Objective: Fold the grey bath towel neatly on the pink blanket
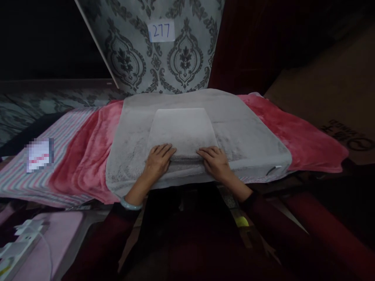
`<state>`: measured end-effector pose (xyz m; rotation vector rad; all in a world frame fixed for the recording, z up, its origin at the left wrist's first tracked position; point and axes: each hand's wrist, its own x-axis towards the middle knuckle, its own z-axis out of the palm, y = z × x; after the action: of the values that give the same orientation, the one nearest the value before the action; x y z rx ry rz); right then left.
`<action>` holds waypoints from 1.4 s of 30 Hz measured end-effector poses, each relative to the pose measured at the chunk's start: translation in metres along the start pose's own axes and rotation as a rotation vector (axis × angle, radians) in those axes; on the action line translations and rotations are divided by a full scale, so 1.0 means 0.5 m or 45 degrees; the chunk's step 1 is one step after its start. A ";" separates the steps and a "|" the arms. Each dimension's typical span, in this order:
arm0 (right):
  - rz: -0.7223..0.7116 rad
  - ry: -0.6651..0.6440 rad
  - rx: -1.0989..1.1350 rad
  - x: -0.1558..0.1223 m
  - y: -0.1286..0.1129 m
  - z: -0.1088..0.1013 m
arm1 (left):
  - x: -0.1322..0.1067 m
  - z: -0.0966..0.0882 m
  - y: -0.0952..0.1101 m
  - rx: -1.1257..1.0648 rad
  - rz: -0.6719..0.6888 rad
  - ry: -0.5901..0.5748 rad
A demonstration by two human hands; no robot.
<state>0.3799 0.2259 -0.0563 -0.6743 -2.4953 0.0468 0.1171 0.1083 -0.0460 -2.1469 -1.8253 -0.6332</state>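
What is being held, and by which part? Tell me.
The left hand and right hand lie on the folded grey cloth, at its near corners; whether they grip it cannot be told.

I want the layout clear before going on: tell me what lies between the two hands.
The near part of the folded gray cloth lies between the left hand and right hand, in the head view.

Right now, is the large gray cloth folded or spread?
Spread: the large gray cloth lies wide across the pink blanket, reaching beyond the smaller gray piece on top.
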 end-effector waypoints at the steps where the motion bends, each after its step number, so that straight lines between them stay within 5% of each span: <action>1: 0.001 -0.020 -0.014 0.007 -0.005 -0.006 | 0.003 0.000 -0.002 0.006 0.002 0.000; 7: -0.095 -0.111 -0.043 0.076 -0.070 -0.002 | 0.008 -0.005 0.007 0.023 0.018 0.039; 13: -0.080 -0.292 0.051 0.143 -0.097 0.006 | -0.058 -0.007 0.051 0.142 -0.029 0.394; 17: 0.058 -0.391 0.094 0.162 -0.094 -0.015 | -0.082 0.006 0.065 0.142 0.089 0.324; 28: 0.095 -0.308 0.157 0.150 -0.091 -0.012 | -0.031 0.023 0.047 0.232 -0.311 -0.036; 35: 0.056 -0.297 0.161 0.139 -0.097 -0.010 | -0.041 0.044 0.031 0.237 -0.125 0.178; 42: -0.021 -0.244 0.138 0.121 -0.102 0.009 | -0.055 0.051 0.041 0.219 -0.159 0.306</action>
<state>0.3106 0.2105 -0.0212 -0.6299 -2.6583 0.2496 0.1380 0.0926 -0.0798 -1.7759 -1.8204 -0.6995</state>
